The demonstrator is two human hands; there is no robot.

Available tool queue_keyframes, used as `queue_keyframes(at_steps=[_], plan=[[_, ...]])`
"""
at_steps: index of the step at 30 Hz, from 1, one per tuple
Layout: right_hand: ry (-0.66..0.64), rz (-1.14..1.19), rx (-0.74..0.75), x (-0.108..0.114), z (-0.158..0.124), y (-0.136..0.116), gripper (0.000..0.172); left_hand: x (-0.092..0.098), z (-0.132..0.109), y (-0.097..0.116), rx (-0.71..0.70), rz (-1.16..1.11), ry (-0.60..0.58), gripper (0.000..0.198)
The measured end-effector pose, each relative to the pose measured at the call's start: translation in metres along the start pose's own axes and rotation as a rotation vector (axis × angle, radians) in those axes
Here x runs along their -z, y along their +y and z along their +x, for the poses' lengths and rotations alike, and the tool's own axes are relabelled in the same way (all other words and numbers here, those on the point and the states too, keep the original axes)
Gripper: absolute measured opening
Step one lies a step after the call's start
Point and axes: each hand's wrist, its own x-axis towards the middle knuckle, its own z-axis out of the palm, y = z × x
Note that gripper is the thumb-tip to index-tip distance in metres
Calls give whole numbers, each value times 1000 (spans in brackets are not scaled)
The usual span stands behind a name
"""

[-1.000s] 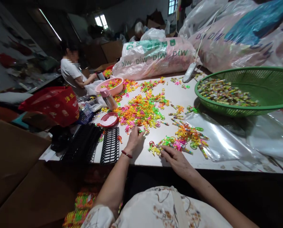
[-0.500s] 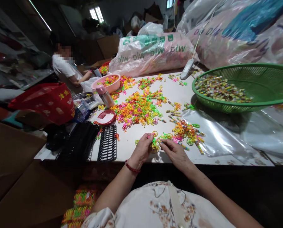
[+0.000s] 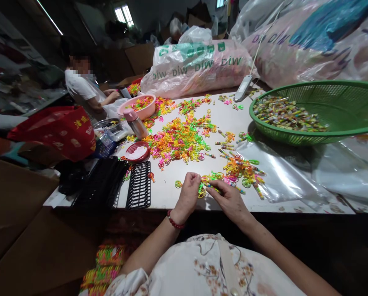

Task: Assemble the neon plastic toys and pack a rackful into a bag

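My left hand (image 3: 188, 192), with a red bead bracelet at its wrist, is closed, fingertips curled in. A small green and yellow plastic toy (image 3: 201, 190) with ring shapes shows at its fingers, partly hidden. Between the thumb and fingers of my right hand (image 3: 228, 199) is a thin striped tube (image 3: 213, 188), pointing toward the left hand. Just beyond the right hand lies a small heap of plastic toys (image 3: 237, 168) mixed with striped tubes. A larger pile of orange, green and pink plastic toys (image 3: 180, 137) spreads over the white table (image 3: 168, 189).
A green basket (image 3: 297, 137) with many wrapped striped pieces stands right, beside clear plastic bags (image 3: 285, 176). On the left are black slotted racks (image 3: 139, 185), a red basket (image 3: 137, 152), a flask (image 3: 136, 123) and a pink basin (image 3: 149, 110). Another person (image 3: 82, 90) works behind.
My left hand has turned, its fingers curling further inward. My right hand has shifted slightly, and the striped tube in its fingers now shows more clearly.
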Motion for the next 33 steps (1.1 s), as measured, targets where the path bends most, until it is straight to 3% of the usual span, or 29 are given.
queue_keyframes(at_steps=[8,14,18,24,29,33], plan=[[26,-13,69,0,-3,1,23,0,-1,0,-35,55,23,24],[-33,247,-149,-3,-6,-3,34,0,-4,1,-36,156,41,24],[-3,362,-181,-8,-8,-2,32,-4,-7,1,-40,193,73,27],[0,168,6,-9,-11,-2,21,-6,-10,2,166,-65,3,37],[-71,-9,124,-8,-17,-9,13,-2,-11,-6,38,113,98,30],[-96,-81,117,-9,-24,-8,13,-4,-16,-15,17,177,84,28]])
